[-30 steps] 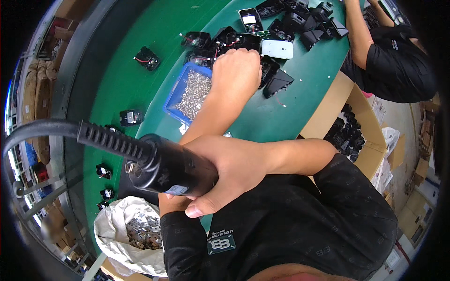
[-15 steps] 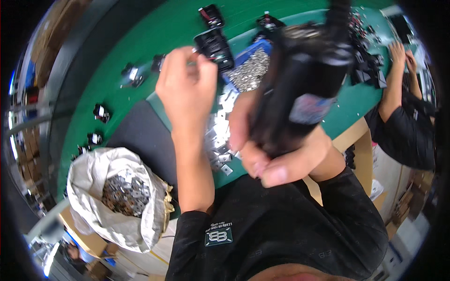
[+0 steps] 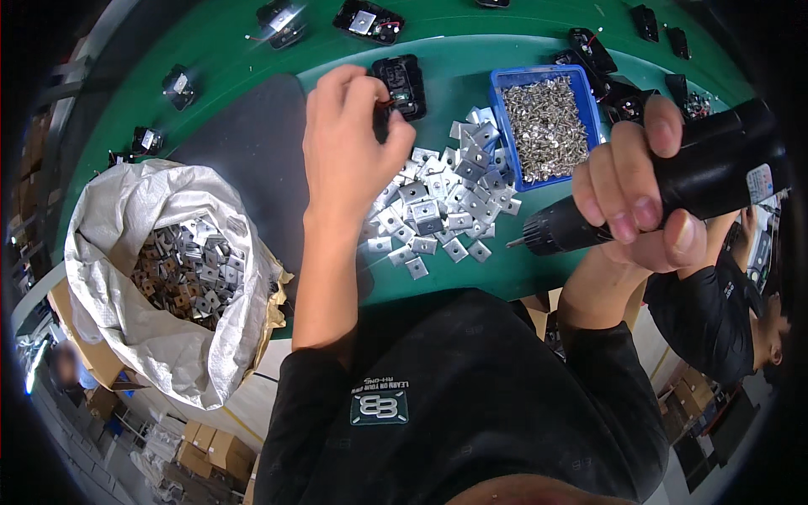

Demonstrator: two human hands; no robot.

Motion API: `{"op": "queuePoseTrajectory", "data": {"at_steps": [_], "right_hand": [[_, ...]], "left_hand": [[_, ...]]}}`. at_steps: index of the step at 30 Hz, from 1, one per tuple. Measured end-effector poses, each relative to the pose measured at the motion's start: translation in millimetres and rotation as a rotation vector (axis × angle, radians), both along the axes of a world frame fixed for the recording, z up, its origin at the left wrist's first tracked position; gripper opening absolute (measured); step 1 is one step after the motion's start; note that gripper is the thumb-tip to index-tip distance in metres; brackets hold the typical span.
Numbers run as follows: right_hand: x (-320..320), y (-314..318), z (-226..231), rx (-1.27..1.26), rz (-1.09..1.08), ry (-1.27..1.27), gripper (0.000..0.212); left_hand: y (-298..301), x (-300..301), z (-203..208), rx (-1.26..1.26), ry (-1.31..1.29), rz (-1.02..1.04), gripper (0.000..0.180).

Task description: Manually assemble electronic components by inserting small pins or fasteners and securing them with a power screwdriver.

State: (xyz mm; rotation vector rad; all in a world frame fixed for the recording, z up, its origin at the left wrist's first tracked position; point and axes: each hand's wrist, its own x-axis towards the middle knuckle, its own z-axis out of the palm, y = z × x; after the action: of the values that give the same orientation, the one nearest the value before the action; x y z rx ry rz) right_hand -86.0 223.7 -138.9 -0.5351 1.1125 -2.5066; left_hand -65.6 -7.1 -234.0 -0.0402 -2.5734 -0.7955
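Observation:
My right hand (image 3: pixel 627 189) is wrapped round a black electric screwdriver (image 3: pixel 728 156), which lies almost level with its bit pointing left over the green surface. The fingers of my left hand (image 3: pixel 345 139) are curled at the left edge of an open black plastic housing (image 3: pixel 408 88). A thin red wire shows at those fingertips, and a dark shape sits between thumb and forefinger, too hidden to name. Beside the housing lies a loose heap of square silver metal plates with holes (image 3: pixel 438 198). A blue tray (image 3: pixel 497 88) of small silver screws stands right of the heap.
A white woven sack (image 3: pixel 93 252) of metal plates stands at the left, beside a dark grey mat (image 3: pixel 252 151). Black housings (image 3: pixel 370 23) with silver plates line the far green belt (image 3: pixel 454 17). More black parts (image 3: pixel 593 50) lie far right, near a co-worker in black (image 3: pixel 707 311).
The screwdriver has swung from upright before the tray to nearly level at the right. My left hand stays beside a black housing. The whole view has shifted, and the tray now shows fully.

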Motion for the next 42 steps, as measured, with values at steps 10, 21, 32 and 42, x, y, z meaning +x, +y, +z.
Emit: {"op": "queuePoseTrajectory", "data": {"at_steps": [10, 21, 32, 42], "right_hand": [[-17, 18, 1, 0.049, 0.182, 0.014, 0.051], [-18, 17, 8, 0.058, 0.122, -0.049, 0.051], [-38, 27, 2, 0.094, -0.010, 0.092, 0.049], [-36, 26, -4, 0.086, -0.093, 0.120, 0.049]], "left_hand": [[-3, 5, -22, -0.014, 0.007, -0.138, 0.036], [5, 13, 0, 0.017, 0.039, -0.008, 0.042], [-15, 42, 17, 0.101, -0.410, -0.302, 0.021], [-4, 9, 21, 0.190, -0.192, -0.300, 0.019]]}}
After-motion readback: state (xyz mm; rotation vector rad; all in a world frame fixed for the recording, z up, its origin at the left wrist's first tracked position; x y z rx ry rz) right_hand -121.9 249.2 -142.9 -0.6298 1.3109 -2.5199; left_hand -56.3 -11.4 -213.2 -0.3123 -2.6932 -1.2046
